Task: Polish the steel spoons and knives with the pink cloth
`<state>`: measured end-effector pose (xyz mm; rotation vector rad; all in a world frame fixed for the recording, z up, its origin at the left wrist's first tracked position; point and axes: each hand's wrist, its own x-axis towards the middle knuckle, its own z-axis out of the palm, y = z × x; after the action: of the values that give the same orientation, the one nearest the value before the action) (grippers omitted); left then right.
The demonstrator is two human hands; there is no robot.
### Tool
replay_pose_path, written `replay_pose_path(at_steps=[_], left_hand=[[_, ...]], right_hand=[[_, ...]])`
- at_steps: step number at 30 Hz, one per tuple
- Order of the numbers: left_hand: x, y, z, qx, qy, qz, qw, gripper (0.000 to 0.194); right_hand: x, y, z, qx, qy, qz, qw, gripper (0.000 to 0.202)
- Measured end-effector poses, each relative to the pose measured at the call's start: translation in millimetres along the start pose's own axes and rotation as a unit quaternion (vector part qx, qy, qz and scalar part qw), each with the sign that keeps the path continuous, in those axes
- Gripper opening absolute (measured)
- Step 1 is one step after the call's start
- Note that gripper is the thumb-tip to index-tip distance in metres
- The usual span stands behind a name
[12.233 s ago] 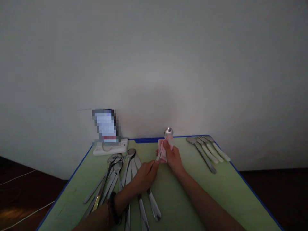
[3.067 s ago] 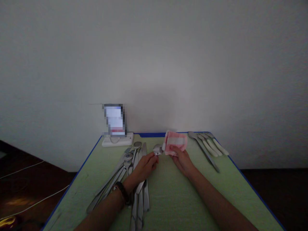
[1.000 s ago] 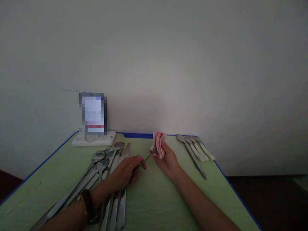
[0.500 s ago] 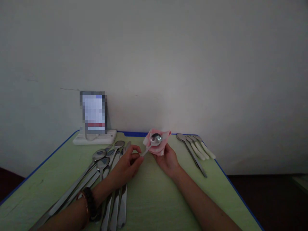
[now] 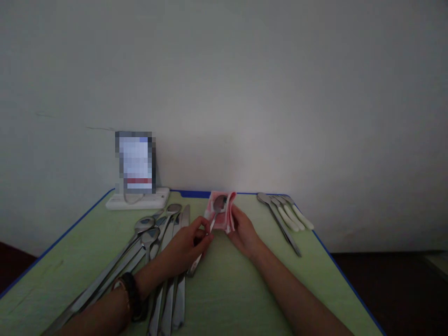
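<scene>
My left hand is closed on the handle of a metal spoon, whose bowl points away from me. Behind the bowl lies a pink and white cloth, which my right hand grips from the right side; its right part is folded up beside the bowl. The end of the spoon's handle sticks out below my left hand. Under and beside my left forearm, several long metal spoons and table knives lie in a loose pile.
At the table's right edge lie several forks with pale handles and a dark-handled metal spoon. A blurred screen stands on a white base at the back left. The green table has a blue rim and meets a wall.
The spoon has turned more upright and shifted slightly left, its handle end now showing below my left hand. My right hand has moved left a little, folding the cloth toward the bowl.
</scene>
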<state>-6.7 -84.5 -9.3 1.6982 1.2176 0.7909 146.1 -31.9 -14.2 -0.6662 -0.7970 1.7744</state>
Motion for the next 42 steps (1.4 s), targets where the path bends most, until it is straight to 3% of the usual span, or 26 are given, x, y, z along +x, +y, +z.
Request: replay_pose_path(at_steps=[8,22,26,29,34,42], left_hand=[[-4,3,-0.6,0.054,-0.051,0.01,0.997,0.008],[-5,6,-1.2,0.08,-0.064,0.022,0.995,0.006],[-5,6,-1.6,0.079,-0.063,0.023,0.995,0.006],[-5,6,-1.7,0.077,-0.065,0.027,0.995,0.005],[-6,7,-1.4,0.081,-0.069,0.026,0.994,0.006],[-6,7,-2.1,0.099,-0.085,0.039,0.991,0.007]], right_hand=[[-3,3,-1,-0.029,0.006,-0.002,1.0,0.021],[-5,-4,0,-0.06,0.016,0.005,0.998,0.028],[-5,-8,4,-0.036,-0.012,0.033,0.999,0.024],[-6,-9,5,-0.042,-0.021,0.058,0.997,0.039],[-5,-4,4,-0.098,0.011,0.016,0.995,0.041],[-5,0,0,-0.172,0.003,0.002,0.985,0.035]])
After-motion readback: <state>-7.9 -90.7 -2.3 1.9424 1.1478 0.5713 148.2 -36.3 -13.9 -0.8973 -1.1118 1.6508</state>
